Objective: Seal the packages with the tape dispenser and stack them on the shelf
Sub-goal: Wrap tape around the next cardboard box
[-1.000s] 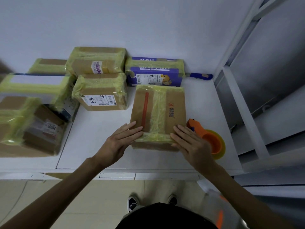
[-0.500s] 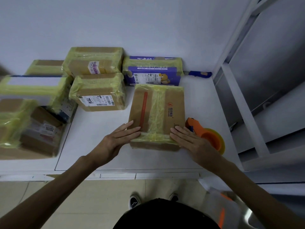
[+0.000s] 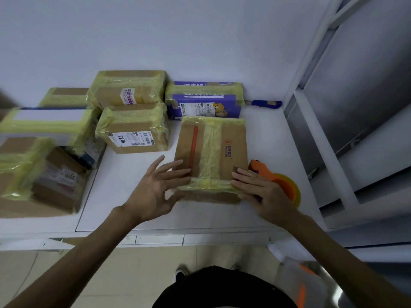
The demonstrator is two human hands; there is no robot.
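A brown cardboard package (image 3: 233, 150) with a red stripe and yellowish tape along its top and near edge lies on the white shelf surface (image 3: 133, 203). My left hand (image 3: 155, 190) is at its near left corner, fingers spread and straight, thumb by the near side. My right hand (image 3: 262, 192) lies flat on its near right corner, fingers straight over the tape. The orange tape dispenser (image 3: 282, 185) with a yellowish roll sits just right of the package, partly hidden behind my right hand.
Several taped packages fill the left and back: one labelled 7936 (image 3: 133, 130), a purple box (image 3: 204, 103), a box behind (image 3: 129, 90), large ones at far left (image 3: 44, 174). A blue-handled tool (image 3: 266, 104) lies by the wall. A white shelf frame (image 3: 322, 141) stands to the right.
My left hand has lifted slightly and spread its fingers at the package's left corner. The right hand stays pressed on the right corner. The package has hardly moved.
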